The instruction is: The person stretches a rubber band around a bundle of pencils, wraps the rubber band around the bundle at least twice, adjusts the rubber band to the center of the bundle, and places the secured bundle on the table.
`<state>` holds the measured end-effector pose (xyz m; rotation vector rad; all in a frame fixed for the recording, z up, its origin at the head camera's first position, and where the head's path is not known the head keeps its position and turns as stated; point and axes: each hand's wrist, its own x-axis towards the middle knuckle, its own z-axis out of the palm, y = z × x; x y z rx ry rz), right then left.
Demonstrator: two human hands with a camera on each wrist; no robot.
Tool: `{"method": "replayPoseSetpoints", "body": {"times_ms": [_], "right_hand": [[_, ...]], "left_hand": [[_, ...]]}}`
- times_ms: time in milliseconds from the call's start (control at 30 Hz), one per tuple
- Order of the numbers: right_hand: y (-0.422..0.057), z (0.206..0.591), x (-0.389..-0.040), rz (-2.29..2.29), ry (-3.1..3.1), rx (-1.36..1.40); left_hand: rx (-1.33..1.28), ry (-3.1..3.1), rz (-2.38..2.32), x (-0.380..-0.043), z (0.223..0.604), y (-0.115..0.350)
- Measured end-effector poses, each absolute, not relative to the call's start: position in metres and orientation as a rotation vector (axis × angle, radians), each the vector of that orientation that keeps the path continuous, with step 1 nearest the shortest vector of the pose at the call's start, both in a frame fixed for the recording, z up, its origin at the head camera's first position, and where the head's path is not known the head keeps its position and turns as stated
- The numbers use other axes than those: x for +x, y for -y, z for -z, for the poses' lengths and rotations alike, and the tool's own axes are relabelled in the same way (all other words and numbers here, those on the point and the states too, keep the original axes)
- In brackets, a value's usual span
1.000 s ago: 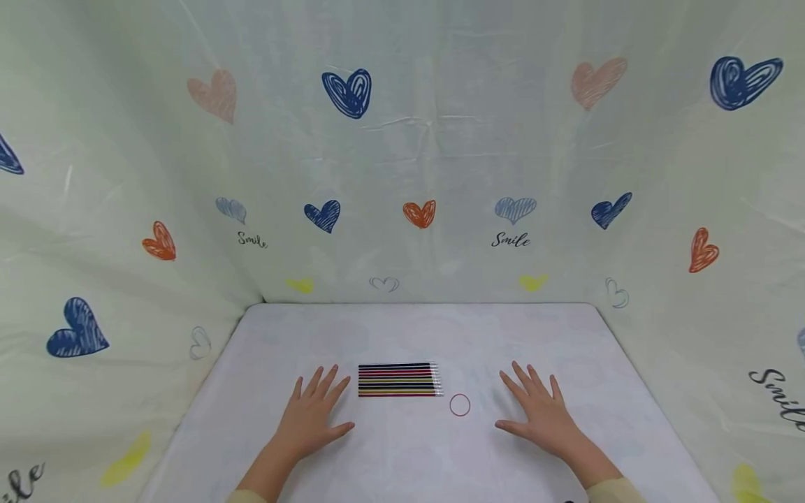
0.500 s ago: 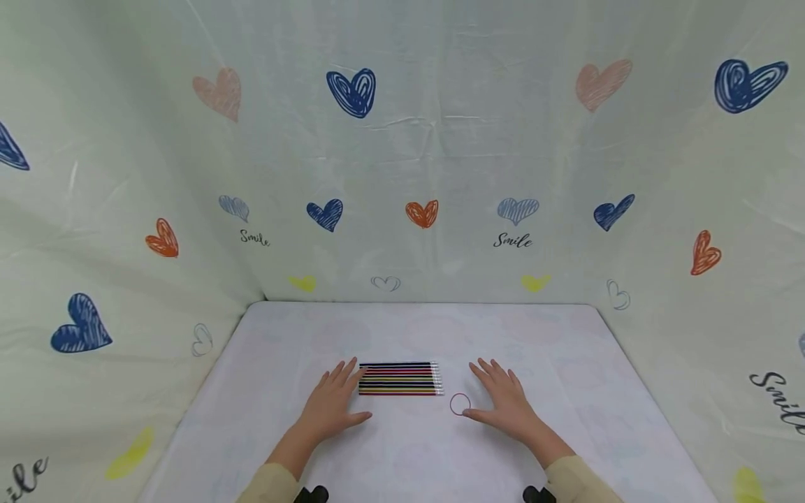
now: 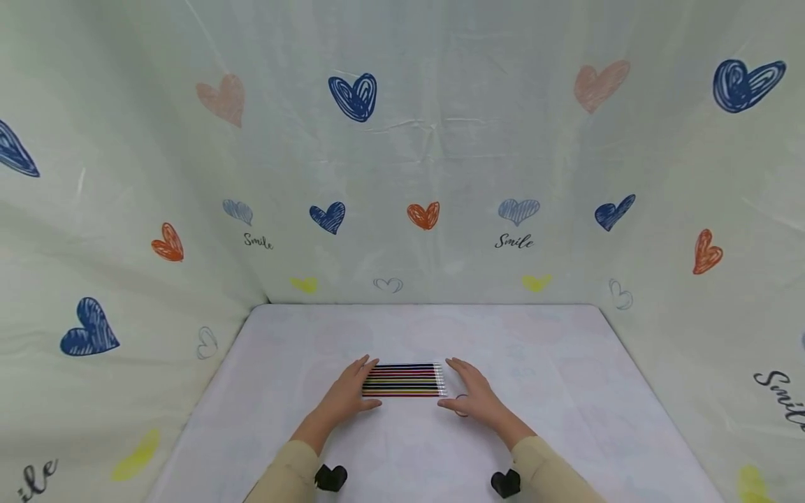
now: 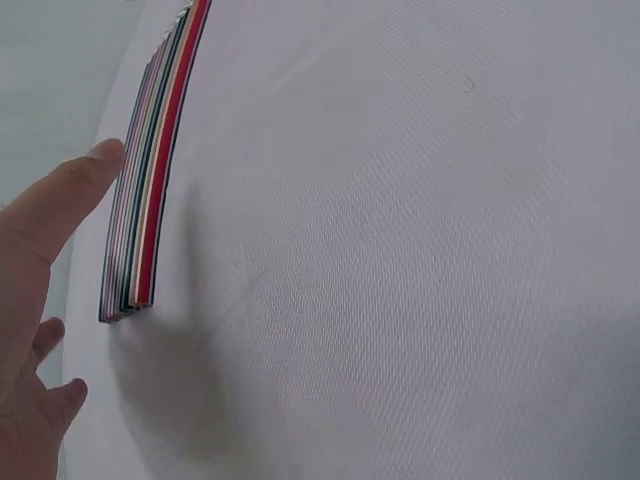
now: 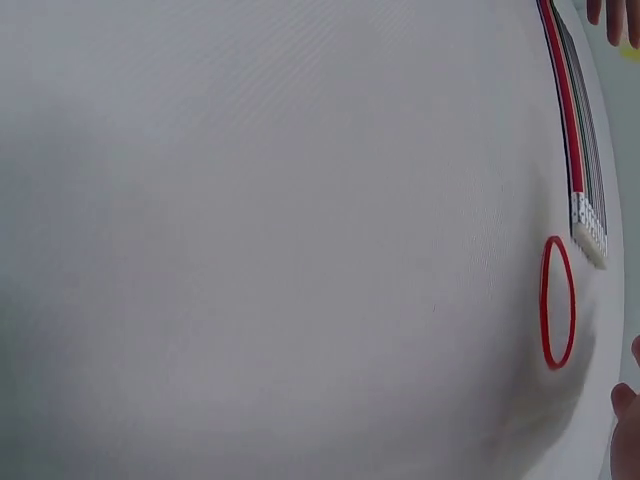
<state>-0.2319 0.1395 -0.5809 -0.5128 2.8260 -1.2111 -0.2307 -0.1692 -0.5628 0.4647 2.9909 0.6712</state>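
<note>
A row of pencils [image 3: 405,381] in several colours lies flat on the white table, with white eraser ends on the right. My left hand [image 3: 344,392] is at their left end, fingers spread near the far corner and thumb by the near one. In the left wrist view the thumb [image 4: 75,190] overlaps the pencils. My right hand [image 3: 479,399] is by the eraser ends, its thumb and fingers apart. A red rubber band [image 5: 545,300] lies next to the erasers in the right wrist view; the right hand partly hides it in the head view. Neither hand holds anything.
The white tabletop [image 3: 428,328] extends around the pencils. Behind and beside it hangs a pale curtain [image 3: 465,161] printed with hearts and words. Black wrist pieces [image 3: 331,478] show below the sleeves.
Both hands have moved inward from the sides to the two ends of the pencil row. The right hand has come over the rubber band. The pencils keep their place.
</note>
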Motion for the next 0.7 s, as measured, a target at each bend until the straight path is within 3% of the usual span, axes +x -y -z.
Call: {"method": "replayPoseSetpoints", "body": {"times_ms": [333, 500, 700], "right_hand": [[-0.111, 0.609, -0.262, 1.282, -2.828, -0.487], [-0.099, 0.615, -0.267, 1.245, -2.861, -0.448], [-0.095, 0.616, -0.265, 1.208, -2.953, -0.399]], "left_hand": [[0.372, -3.046, -1.176, -0.249, 0.595, 0.165], [0.234, -3.095, -1.121, -0.247, 0.607, 0.161], [0.258, -3.175, -0.969, -0.246, 0.613, 0.158]]}}
